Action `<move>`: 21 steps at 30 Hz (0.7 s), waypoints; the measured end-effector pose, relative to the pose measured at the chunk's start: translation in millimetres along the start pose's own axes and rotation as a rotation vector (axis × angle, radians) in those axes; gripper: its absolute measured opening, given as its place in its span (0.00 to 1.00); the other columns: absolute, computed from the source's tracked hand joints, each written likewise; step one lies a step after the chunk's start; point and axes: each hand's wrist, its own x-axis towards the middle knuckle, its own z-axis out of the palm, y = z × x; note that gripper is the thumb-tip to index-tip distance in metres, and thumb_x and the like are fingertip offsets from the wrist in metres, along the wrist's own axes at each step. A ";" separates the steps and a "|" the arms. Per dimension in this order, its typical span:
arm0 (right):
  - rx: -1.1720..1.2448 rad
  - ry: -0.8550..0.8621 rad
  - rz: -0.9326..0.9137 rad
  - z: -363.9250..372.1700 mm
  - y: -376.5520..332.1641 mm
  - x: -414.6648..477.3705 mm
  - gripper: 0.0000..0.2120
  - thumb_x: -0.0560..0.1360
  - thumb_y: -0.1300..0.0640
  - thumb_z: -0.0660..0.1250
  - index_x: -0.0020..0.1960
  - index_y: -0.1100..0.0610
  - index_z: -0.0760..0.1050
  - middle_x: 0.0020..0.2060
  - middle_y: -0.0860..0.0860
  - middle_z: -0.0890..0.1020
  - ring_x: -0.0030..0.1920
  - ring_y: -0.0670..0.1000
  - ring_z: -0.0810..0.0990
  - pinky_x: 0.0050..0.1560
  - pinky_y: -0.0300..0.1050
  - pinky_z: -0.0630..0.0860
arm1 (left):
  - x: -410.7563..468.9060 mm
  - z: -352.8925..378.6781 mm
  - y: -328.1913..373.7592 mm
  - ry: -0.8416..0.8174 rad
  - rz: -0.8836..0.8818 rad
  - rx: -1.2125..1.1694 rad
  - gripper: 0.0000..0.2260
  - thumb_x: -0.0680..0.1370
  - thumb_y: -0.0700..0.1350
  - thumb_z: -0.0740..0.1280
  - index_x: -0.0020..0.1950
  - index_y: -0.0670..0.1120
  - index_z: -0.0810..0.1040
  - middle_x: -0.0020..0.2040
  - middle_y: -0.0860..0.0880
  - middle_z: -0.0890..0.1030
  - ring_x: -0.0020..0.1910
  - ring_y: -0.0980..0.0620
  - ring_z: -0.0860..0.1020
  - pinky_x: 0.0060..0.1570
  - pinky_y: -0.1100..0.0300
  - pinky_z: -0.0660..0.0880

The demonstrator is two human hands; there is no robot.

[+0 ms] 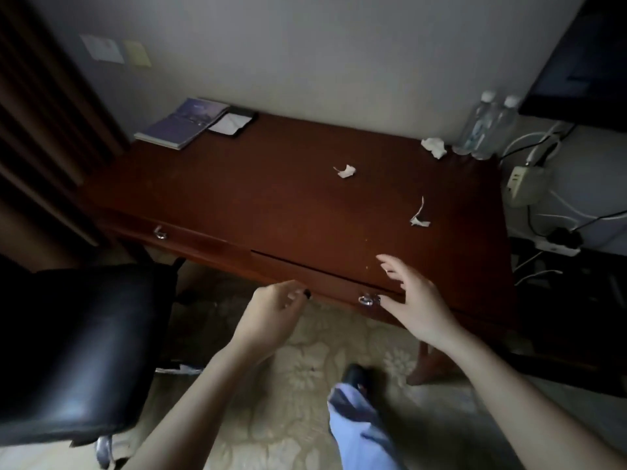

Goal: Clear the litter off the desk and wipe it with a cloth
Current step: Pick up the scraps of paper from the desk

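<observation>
A dark red wooden desk (271,198) fills the middle of the head view. Three scraps of white crumpled paper lie on its right half: one (346,171) near the middle, a torn one (419,218) closer to me, and a bigger wad (434,146) at the back by the bottles. My right hand (412,296) hovers open over the front edge, fingers spread, holding nothing. In front of the desk, just below its edge, is my left hand (271,310), fingers loosely curled and empty. No cloth is in sight.
A booklet (183,122) and a black tray with a white notepad (232,123) sit at the back left. Two water bottles (485,130) stand at the back right. A black chair (78,344) is on the left. Cables and a power strip (556,245) lie right of the desk.
</observation>
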 end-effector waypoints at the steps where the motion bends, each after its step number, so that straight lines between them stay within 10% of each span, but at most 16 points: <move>1: -0.018 0.018 0.025 -0.8 14.7 18.7 0.33 0.71 0.64 0.70 0.72 0.48 0.63 0.62 0.42 0.69 0.63 0.41 0.68 0.61 0.32 0.63 | 20.5 3.4 -3.1 -0.031 0.013 0.023 0.10 0.78 0.45 0.63 0.53 0.46 0.82 0.47 0.50 0.83 0.46 0.54 0.80 0.49 0.58 0.76; 12: -0.765 -0.242 0.315 -57.2 148.8 219.8 0.49 0.71 0.65 0.67 0.75 0.43 0.37 0.75 0.51 0.35 0.76 0.59 0.40 0.72 0.56 0.56 | 251.8 1.5 3.5 -0.235 0.064 0.150 0.11 0.79 0.45 0.61 0.57 0.49 0.80 0.51 0.53 0.81 0.45 0.59 0.77 0.42 0.69 0.73; 21: -0.670 -0.190 0.400 -44.4 159.5 258.1 0.20 0.76 0.66 0.60 0.66 0.52 0.67 0.61 0.50 0.72 0.61 0.51 0.67 0.50 0.43 0.74 | 380.6 11.7 -7.8 -0.397 0.100 0.147 0.10 0.79 0.44 0.60 0.54 0.49 0.80 0.48 0.55 0.78 0.44 0.60 0.75 0.39 0.75 0.66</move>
